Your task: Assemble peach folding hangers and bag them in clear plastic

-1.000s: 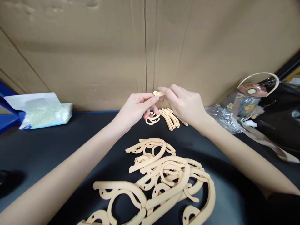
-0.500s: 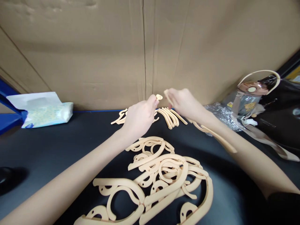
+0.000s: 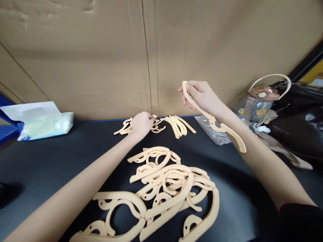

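Observation:
Raised above the table, my right hand (image 3: 200, 95) is closed on a long, curved beige plastic piece, apparently part of a folding hanger (image 3: 212, 122), which hangs down along my forearm. Toward the back of the table, my left hand (image 3: 141, 125) is closed, with the tip of a small beige piece (image 3: 154, 116) showing at its fingers. The rest of that piece is hidden. Thin curved hook pieces (image 3: 158, 125) lie beside and partly behind this hand. Several slim hanger arms (image 3: 179, 126) lie side by side further right.
Assembled folding hangers (image 3: 166, 205) lie in an overlapping heap at the front middle. A tissue pack (image 3: 47, 124) is at the left, clear plastic wrap (image 3: 214, 131) at the right. A bottle (image 3: 262, 104) and black bag (image 3: 300, 124) stand far right; a cardboard wall (image 3: 101, 60) rises behind.
My hands have moved apart. The left has gone down and left to the hook pieces; the right has risen slightly with the hanger piece, which now shows more fully.

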`<action>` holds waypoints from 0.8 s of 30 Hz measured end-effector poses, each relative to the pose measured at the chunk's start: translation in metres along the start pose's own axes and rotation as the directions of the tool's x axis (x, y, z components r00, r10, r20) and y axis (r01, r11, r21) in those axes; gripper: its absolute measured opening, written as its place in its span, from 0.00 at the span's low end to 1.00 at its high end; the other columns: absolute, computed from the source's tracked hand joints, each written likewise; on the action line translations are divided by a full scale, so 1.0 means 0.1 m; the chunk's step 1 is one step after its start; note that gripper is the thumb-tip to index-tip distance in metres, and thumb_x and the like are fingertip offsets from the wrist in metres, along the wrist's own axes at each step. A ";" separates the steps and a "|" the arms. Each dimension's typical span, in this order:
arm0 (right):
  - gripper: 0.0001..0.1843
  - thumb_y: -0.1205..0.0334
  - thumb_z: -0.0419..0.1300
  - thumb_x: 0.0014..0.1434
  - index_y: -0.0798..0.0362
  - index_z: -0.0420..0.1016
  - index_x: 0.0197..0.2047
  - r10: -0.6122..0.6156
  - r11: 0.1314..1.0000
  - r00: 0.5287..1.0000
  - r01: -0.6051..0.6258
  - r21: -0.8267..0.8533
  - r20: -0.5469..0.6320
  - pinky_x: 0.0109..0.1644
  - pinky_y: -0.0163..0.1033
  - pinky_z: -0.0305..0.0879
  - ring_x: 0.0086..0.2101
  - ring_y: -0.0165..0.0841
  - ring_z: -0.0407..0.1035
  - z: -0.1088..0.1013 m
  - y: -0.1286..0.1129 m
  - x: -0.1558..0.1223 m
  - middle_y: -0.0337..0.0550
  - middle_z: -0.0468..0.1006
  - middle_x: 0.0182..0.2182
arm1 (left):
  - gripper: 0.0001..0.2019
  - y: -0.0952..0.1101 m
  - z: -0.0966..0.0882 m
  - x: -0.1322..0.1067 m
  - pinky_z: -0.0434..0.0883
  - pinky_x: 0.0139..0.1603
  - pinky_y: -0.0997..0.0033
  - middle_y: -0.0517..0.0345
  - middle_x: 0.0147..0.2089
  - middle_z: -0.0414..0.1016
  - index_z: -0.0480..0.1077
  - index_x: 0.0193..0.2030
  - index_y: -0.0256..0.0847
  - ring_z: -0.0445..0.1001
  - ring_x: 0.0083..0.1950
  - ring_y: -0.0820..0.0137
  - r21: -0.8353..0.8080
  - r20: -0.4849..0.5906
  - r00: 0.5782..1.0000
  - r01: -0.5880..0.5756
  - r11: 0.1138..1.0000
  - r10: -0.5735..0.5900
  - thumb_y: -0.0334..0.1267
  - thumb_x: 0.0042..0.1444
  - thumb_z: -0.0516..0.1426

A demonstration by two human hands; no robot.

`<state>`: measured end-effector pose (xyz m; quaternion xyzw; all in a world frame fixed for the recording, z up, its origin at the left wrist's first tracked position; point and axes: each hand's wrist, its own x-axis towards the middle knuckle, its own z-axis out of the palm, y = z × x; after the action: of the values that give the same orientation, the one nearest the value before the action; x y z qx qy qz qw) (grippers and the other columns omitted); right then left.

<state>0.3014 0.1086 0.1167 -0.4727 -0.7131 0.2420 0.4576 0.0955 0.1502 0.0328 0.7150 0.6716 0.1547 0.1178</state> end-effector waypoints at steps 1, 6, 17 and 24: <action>0.16 0.62 0.48 0.72 0.55 0.72 0.35 -0.002 1.000 1.000 0.003 -0.005 0.006 0.19 0.32 0.55 0.13 0.22 0.57 0.00 -0.01 -0.01 0.35 0.72 0.19 | 0.16 -0.01 0.01 -0.02 0.75 0.52 0.53 0.49 0.57 0.73 0.70 0.57 0.40 0.75 0.53 0.61 0.048 -0.027 1.000 -0.002 0.999 0.003 0.44 0.66 0.58; 0.16 0.62 0.48 0.71 0.56 0.75 0.37 0.014 0.999 1.000 -0.013 -0.043 0.022 0.20 0.32 0.57 0.15 0.23 0.60 0.01 -0.01 -0.01 0.37 0.74 0.20 | 0.17 0.00 0.04 -0.13 0.74 0.54 0.50 0.48 0.57 0.73 0.70 0.57 0.38 0.74 0.54 0.59 0.235 -0.109 0.991 -0.056 0.970 0.083 0.45 0.65 0.58; 0.09 0.67 0.50 0.67 0.49 0.64 0.33 0.160 0.969 0.979 -0.132 0.208 -0.123 0.17 0.30 0.48 0.16 0.25 0.65 0.05 -0.06 0.06 0.30 0.65 0.16 | 0.17 0.11 0.06 -0.27 0.76 0.49 0.54 0.48 0.56 0.73 0.69 0.57 0.38 0.76 0.51 0.61 0.353 -0.054 0.987 -0.122 0.928 0.150 0.44 0.65 0.58; 0.09 0.72 0.47 0.65 0.49 0.60 0.35 0.230 0.939 0.968 -0.192 0.286 -0.103 0.19 0.31 0.51 0.15 0.24 0.61 0.06 -0.05 0.08 0.31 0.69 0.17 | 0.18 0.03 0.04 -0.38 0.75 0.52 0.51 0.48 0.56 0.73 0.70 0.57 0.38 0.75 0.53 0.60 0.368 -0.066 0.959 -0.232 0.900 0.274 0.46 0.65 0.58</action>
<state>0.2928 0.1138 0.1214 -0.4940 -0.5853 0.3536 0.5369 0.0975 0.1123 0.0277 0.7953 0.5955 0.0856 -0.0743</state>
